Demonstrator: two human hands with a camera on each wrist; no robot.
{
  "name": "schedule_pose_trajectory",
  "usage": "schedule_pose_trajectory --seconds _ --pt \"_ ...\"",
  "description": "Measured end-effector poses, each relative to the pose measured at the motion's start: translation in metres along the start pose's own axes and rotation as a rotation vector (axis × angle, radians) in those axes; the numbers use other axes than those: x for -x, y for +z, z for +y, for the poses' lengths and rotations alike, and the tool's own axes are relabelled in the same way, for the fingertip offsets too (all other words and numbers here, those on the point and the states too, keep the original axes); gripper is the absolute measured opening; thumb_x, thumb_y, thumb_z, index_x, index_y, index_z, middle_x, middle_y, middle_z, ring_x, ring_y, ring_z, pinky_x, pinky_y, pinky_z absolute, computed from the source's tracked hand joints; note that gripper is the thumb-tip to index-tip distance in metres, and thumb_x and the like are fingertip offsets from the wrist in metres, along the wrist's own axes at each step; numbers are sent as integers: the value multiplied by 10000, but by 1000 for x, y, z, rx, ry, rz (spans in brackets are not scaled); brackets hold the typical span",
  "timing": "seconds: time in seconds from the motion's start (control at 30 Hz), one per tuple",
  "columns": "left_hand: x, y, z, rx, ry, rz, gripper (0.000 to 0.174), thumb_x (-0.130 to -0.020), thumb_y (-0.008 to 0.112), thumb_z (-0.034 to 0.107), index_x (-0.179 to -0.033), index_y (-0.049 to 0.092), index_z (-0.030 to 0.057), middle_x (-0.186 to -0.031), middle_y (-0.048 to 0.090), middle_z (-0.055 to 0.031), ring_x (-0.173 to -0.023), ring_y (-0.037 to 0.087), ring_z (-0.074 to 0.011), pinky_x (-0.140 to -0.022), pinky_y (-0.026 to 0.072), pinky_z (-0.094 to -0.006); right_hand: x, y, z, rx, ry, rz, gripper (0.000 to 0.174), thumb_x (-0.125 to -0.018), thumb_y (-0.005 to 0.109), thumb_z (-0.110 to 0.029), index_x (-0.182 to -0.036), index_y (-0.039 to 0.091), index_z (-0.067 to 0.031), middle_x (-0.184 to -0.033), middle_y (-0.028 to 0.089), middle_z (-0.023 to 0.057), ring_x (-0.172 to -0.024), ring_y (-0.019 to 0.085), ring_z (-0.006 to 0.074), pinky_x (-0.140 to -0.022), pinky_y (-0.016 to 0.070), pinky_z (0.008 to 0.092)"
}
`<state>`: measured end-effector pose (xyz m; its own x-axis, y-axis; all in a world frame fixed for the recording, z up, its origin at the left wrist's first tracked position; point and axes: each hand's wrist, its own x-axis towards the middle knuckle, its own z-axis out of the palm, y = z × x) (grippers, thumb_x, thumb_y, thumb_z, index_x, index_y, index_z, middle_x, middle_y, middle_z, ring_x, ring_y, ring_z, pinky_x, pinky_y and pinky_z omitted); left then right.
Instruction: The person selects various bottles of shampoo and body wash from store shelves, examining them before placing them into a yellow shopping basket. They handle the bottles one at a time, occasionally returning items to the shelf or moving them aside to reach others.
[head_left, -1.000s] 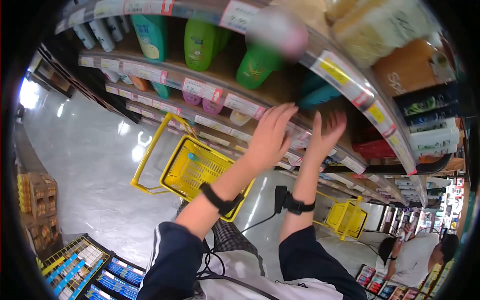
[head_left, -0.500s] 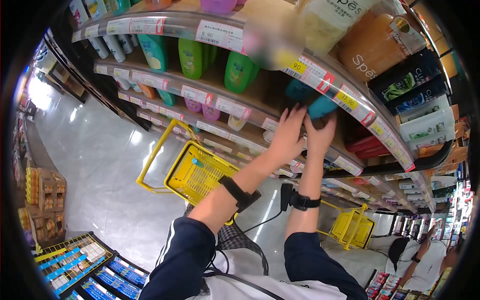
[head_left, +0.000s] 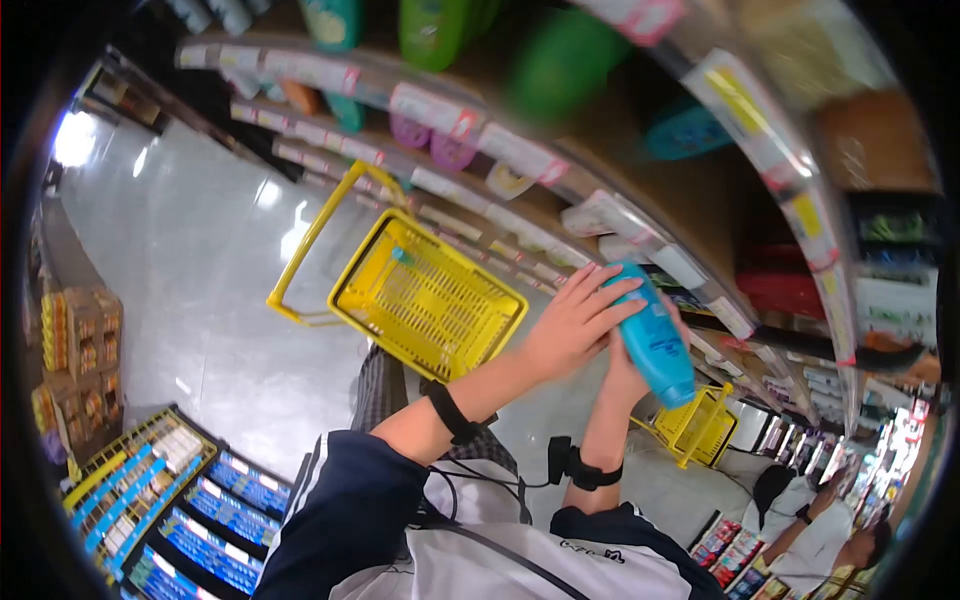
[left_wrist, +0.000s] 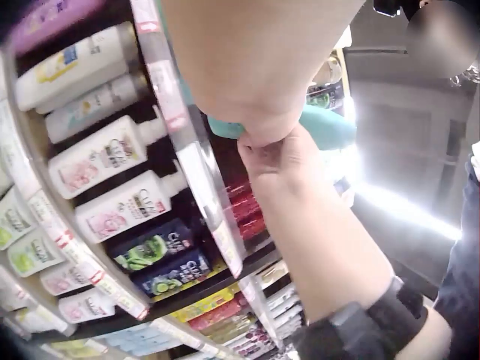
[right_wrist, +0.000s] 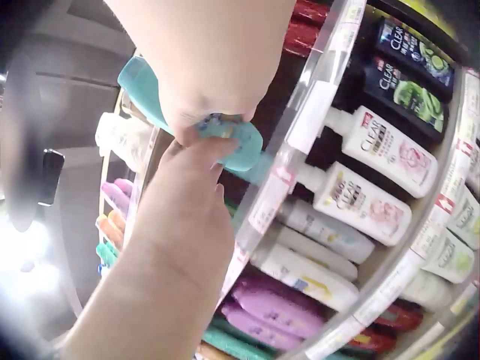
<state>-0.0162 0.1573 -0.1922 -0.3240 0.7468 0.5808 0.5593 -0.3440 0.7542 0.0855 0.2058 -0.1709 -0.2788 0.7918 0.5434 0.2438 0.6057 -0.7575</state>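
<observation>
A blue shampoo bottle (head_left: 655, 340) is held between both hands, out in front of the shelf and tilted, its narrower end toward the person. My left hand (head_left: 570, 325) grips its upper part, fingers wrapped over the near side. From below and behind, my right hand (head_left: 628, 372) holds the bottle, partly hidden by it. In the left wrist view, the teal bottle (left_wrist: 328, 126) sticks out past the overlapping hands. The right wrist view shows both ends of the bottle (right_wrist: 142, 84), with the left fingers across its label.
Another teal bottle (head_left: 688, 132) lies on the shelf above, near a blurred green bottle (head_left: 565, 65). Below stands a yellow shopping basket (head_left: 425, 295) with a small blue item inside. A second yellow basket (head_left: 700, 428) and another person (head_left: 810, 520) are at the right.
The hands were apart and held nothing, then came together at a teal bottle on the shelf. Now they have drawn the bottle out and down toward the person.
</observation>
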Motion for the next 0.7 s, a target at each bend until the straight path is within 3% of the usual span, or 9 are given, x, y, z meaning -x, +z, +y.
schedule_pose_trajectory --seconds 0.07,0.17,0.23,0.37,0.43,0.5,0.6,0.63,0.7 --pt "29 -19 -34 17 -113 -28 481 -640 606 10 -1106 520 92 -1179 519 -105 -1141 439 -324 -938 354 -447 34 25 0 -63 -25 -140 590 -637 747 -22 -1131 424 -2 -1136 500 143 -1068 490 249 -924 400 378" --pt "99 -45 -87 139 -401 12 415 -627 620 -2 -1032 559 63 -1044 578 -124 -1026 510 -327 -883 410 -391 84 62 20 -237 309 -487 552 -646 747 -26 -1115 456 -28 -1133 507 129 -1060 502 233 -891 424 360" --pt "155 -63 -121 83 -669 -29 401 -584 623 -34 -966 587 79 -986 589 -130 -950 538 -329 -825 431 -388 106 87 45 -118 428 -712 539 -647 746 -18 -1113 475 -40 -1123 523 109 -1021 531 219 -855 446 343" --pt "265 -96 -190 -9 -1007 -187 342 -603 656 -15 -930 609 69 -995 581 -121 -966 514 -336 -874 394 -418 150 153 67 -80 752 -1123 382 -700 720 -121 -1044 568 -54 -986 619 74 -894 596 176 -764 473 317" --pt "283 -114 -204 -151 -1173 -212 363 -609 665 9 -958 598 80 -1062 551 -120 -1047 463 -337 -913 344 -466 168 192 68 -50 607 -1245 381 -696 723 -134 -1037 579 -44 -988 625 96 -893 604 189 -756 473 313" --pt "296 -119 -208 -407 -1390 -201 452 -619 675 39 -1054 569 102 -1174 501 -124 -1160 390 -335 -958 278 -520 183 230 69 18 593 -1335 381 -697 719 -158 -1031 588 -30 -996 623 144 -897 611 259 -739 473 320" --pt "312 -118 -218 -305 -1565 39 621 -650 671 87 -1226 444 148 -1329 365 -117 -1283 244 -315 -993 181 -567 220 282 95 94 608 -1288 355 -717 699 -179 -1017 587 -24 -997 614 172 -897 599 315 -745 471 331" --pt "317 -121 -221 -276 -1602 -96 758 -685 664 146 -1337 279 163 -1396 263 -108 -1307 199 -319 -1013 174 -561 232 297 107 125 618 -1248 352 -723 692 -186 -1019 585 -29 -993 610 180 -892 594 329 -743 472 340" --pt "334 -121 -220 -288 -1578 -28 706 -681 660 141 -1305 330 151 -1377 298 -113 -1309 205 -302 -1013 179 -542 259 325 131 178 634 -1159 345 -735 678 -198 -1025 581 -37 -987 601 196 -881 583 356 -739 473 357"
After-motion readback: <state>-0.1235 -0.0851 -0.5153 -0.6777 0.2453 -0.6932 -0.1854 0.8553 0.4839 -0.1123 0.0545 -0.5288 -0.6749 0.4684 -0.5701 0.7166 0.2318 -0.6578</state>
